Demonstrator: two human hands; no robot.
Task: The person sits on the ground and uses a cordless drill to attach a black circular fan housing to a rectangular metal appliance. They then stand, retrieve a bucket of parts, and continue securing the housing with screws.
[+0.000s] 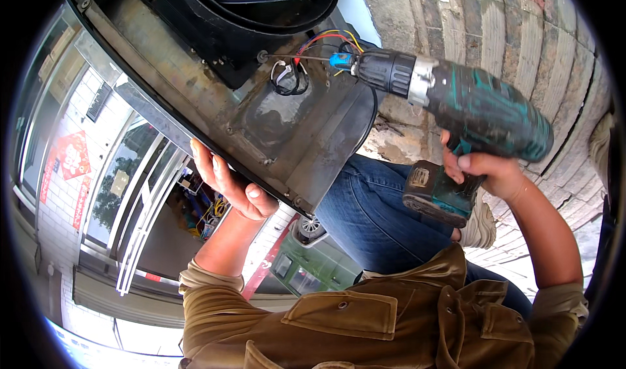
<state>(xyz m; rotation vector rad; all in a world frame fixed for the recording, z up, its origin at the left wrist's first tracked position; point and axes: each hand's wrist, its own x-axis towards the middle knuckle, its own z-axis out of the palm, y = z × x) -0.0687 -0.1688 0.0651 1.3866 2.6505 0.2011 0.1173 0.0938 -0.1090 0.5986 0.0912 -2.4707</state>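
Head view: metal housing (280, 127) holds coloured wires (326, 41).

Paved ground of grey-brown bricks (515, 36), laid in curved rows across the far right. Worn and stained, with a rough, crumbled patch (401, 140) toward the middle. Resting on it at the near right: a beige shoe (481, 229), just beside a leg in blue jeans (372, 212). Unclear whether the dark metal housing (280, 127) touches the bricks.
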